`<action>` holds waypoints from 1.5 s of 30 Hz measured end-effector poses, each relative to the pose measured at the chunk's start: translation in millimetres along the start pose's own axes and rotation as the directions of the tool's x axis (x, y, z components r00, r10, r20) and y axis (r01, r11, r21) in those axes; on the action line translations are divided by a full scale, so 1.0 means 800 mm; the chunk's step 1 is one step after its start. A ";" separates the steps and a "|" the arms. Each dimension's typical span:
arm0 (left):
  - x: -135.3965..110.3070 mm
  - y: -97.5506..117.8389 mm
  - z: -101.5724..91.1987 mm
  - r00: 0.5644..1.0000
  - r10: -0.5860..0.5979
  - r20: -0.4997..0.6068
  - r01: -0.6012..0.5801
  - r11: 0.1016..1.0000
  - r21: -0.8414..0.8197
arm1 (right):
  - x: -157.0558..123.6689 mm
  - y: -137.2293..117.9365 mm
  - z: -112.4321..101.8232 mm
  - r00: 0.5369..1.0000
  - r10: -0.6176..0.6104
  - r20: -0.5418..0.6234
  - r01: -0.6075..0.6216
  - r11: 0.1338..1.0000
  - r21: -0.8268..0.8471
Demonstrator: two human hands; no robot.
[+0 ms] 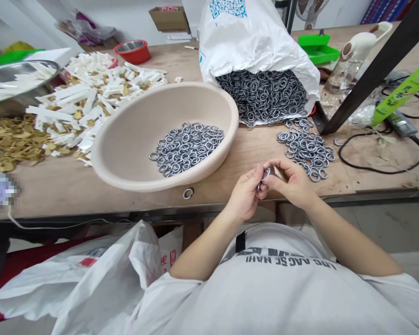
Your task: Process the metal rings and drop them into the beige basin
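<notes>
Close together above the table's front edge, my left hand (247, 191) and my right hand (293, 182) both grip a grey metal ring (267, 173). The fingers of each hand are closed, and they partly cover the ring; whether more than one ring is held I cannot tell. Left of them stands a wide beige basin (125, 153) with many similar rings (190, 148) piled inside. To the right, a loose heap of rings (309, 151) lies on the wood. A single ring (188, 193) rests in front of the basin.
A white sack (251, 42) lies behind, its mouth spilling rings. White strips (91, 97) and brown pieces (17, 139) cover the left side, beside a metal bowl (56, 74). A dark slanted post (366, 79), a glass jug (345, 79) and a black cable (380, 172) are at right.
</notes>
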State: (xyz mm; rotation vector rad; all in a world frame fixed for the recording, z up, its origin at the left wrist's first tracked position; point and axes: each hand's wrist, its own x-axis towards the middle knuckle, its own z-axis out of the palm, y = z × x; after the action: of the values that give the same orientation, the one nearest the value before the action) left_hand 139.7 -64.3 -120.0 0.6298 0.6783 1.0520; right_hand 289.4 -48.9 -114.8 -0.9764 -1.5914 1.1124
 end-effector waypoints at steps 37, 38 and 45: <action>-0.005 -0.001 -0.013 0.999 0.023 -0.044 -0.018 0.992 0.123 | 0.156 0.046 -0.065 0.981 0.148 -0.124 -0.149 0.176 -0.973; -0.002 0.002 -0.017 0.998 0.032 -0.063 -0.025 0.994 0.109 | 0.161 0.048 -0.065 0.980 0.167 -0.112 -0.141 0.174 -0.975; 0.018 0.023 -0.029 0.979 0.027 -0.201 -0.026 1.000 0.006 | 0.117 0.037 -0.073 0.997 0.063 -0.051 -0.081 0.685 -0.724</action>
State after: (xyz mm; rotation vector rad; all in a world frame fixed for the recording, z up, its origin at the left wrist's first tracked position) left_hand 116.7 -40.8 -124.2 0.5405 0.8498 1.1492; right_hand 325.3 59.4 -110.9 -1.5689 -2.0399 0.4705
